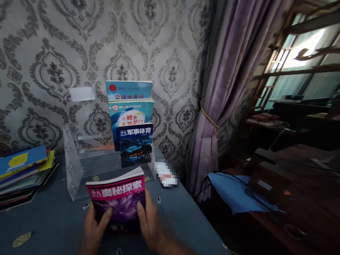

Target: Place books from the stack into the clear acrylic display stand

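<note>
- 2 bare hands on 1 magazine: left hand curled round its lower left corner with the thumb on the cover, right hand closed on its lower right edge, thumb also on top — both gripping firmly, fingers hidden underneath.
- Held just above the blue cloth-covered table, close in front of the display rack, tilted slightly with the spine at the left.
- Glossy purple cover with a pink title band; large white characters reading 奥秘探索, a small "少儿" mark at the left.
- 1 clear acrylic rack, stepped in tiers, angular and see-through, standing on the table against the wall.
- 3 books upright in the rack's right half, one behind another: front book dark blue, titled 军事体育; middle book teal, reading 小鲤鱼跳龙门; back book light blue with a red round mark and red writing, partly covered.
- 1 loose stack of thin books at the table's left, flat, with blue and yellow covers topmost.
- 1 small white card at the rack's top left.
- Grey damask wallpaper behind; 1 mauve curtain tied back with a yellow cord.
</note>
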Tool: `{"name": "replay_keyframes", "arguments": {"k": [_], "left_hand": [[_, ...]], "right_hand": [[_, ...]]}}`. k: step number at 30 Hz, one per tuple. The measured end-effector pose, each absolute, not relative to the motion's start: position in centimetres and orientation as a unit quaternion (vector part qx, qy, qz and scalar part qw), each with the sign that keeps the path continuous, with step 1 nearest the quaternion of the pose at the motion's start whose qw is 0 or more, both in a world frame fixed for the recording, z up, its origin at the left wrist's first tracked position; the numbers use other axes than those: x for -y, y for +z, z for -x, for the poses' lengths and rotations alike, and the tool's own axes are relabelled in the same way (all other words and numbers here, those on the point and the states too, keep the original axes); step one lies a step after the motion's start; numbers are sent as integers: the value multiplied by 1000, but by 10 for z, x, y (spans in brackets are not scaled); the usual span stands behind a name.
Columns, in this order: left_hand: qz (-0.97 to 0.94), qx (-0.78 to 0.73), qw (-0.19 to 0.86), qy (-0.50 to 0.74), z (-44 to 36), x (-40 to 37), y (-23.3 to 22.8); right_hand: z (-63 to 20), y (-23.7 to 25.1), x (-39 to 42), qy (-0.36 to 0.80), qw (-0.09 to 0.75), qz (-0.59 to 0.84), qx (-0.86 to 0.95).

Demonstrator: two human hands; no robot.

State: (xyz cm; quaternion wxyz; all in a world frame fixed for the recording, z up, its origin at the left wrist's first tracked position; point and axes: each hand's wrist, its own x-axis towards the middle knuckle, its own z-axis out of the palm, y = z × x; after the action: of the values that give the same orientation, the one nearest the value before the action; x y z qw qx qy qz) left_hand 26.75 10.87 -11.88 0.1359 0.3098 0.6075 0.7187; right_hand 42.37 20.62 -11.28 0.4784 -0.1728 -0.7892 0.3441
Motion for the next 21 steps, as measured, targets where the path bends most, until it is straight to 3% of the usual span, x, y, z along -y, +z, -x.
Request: {"name": "replay_keyframes", "arguments": {"k": [12,21], "left_hand": [[-339,-626,120,692,-266,-104,-112],[-358,-640,97,673,-266,-102,-100]], "right_hand": [[-424,-103,-207,360,473,155,789],[-428,-98,-211,309,467,140,817]]}}
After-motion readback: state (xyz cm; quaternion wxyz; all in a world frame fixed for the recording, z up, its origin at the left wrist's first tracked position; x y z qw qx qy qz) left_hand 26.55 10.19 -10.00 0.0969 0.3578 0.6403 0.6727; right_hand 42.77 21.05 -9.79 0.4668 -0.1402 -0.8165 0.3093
